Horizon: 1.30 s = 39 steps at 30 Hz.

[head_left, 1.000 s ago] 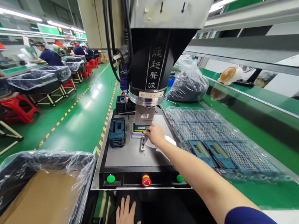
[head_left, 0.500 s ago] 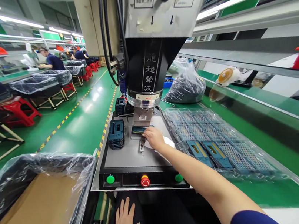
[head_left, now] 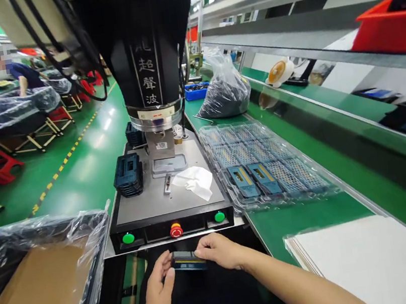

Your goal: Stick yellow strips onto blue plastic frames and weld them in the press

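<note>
A dark teal plastic housing [head_left: 189, 260] with a yellow strip is held over my lap, below the machine's front edge. My right hand [head_left: 218, 251] pinches its right end. My left hand [head_left: 161, 280] has its fingers and thumb around the left end. Beyond the hands, the fixture [head_left: 169, 164] on the machine bed lies bare under the metal horn [head_left: 160, 144] of the press. To its left stands a stack of teal housings [head_left: 129, 175]. A crumpled white cloth [head_left: 194, 181] lies right of the fixture.
Green buttons [head_left: 128, 238] and a red stop button [head_left: 175, 230] line the machine front. At right, a clear compartment tray [head_left: 289, 169] holds two housings in its front row. White sheets [head_left: 374, 253] lie nearer. A plastic-lined bin [head_left: 103, 248] with cardboard stands left. A co-worker [head_left: 21, 72] sits far left.
My right hand has drawn back from the fixture to my lap with the housing. The left hand has risen from my thigh to the housing's left end. The view has turned right.
</note>
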Available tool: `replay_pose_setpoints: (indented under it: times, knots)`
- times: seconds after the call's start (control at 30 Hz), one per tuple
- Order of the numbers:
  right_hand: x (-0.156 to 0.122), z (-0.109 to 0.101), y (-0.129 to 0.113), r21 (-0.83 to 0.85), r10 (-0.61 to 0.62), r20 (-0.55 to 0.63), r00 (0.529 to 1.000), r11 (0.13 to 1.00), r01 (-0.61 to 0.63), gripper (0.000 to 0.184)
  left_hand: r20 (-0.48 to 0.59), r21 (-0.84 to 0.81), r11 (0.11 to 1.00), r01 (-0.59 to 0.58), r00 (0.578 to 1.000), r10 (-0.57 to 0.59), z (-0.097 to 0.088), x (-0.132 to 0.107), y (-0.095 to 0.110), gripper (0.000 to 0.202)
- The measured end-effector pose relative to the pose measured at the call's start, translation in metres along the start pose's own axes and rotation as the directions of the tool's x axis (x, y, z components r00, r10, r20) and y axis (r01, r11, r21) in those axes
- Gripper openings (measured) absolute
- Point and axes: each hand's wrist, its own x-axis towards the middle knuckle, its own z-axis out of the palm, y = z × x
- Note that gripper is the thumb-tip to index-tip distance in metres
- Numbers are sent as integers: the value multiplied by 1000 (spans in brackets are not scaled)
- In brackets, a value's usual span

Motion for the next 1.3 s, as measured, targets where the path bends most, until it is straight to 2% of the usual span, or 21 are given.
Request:
replay_pose_setpoints:
  times: [0.03,0.1,0.2,0.3,0.43,0.7,0.87,0.93,1.07,1.1,1.17,1.3]
  knots:
    - [2,5,12,58,76,19,997,995,-77,27,36,12,1000,9,999,-9,4,3,9,49]
    - [8,13,30,117,142,20,990,983,-143,29,88,74,996,47,995,-53,12,8,25,45]
    - [11,15,42,62,127,-44,991,990,-124,26,85,120,984,128,987,-139,22,14,37,38]
    - [10,12,41,-107,70,-71,995,991,-78,18,69,120,971,205,974,-214,27,17,36,40]
    - [9,11,37,-259,43,-54,998,964,-56,19,75,144,950,279,954,-291,26,16,30,44]
    - [8,15,30,-339,43,-102,994,938,-75,25,22,259,915,309,945,-325,23,19,40,45]
    - [9,18,38,-243,45,-45,998,968,-55,22,-46,350,886,304,950,-308,26,20,40,46]
    - [10,22,41,-168,57,-17,998,984,-59,26,-87,385,871,307,951,-296,29,18,39,54]
    - [10,32,42,-59,22,-20,1000,998,-23,26,-146,537,802,261,965,-216,35,13,41,94]
    - [10,34,42,-50,24,-21,1000,998,-25,24,-146,565,789,241,970,-193,36,13,41,95]
    - [10,37,42,-47,56,-24,998,997,-57,23,-138,567,793,222,975,-175,34,15,42,84]
    - [13,39,45,-70,108,-40,993,991,-111,25,-152,490,832,261,965,-213,25,19,39,53]
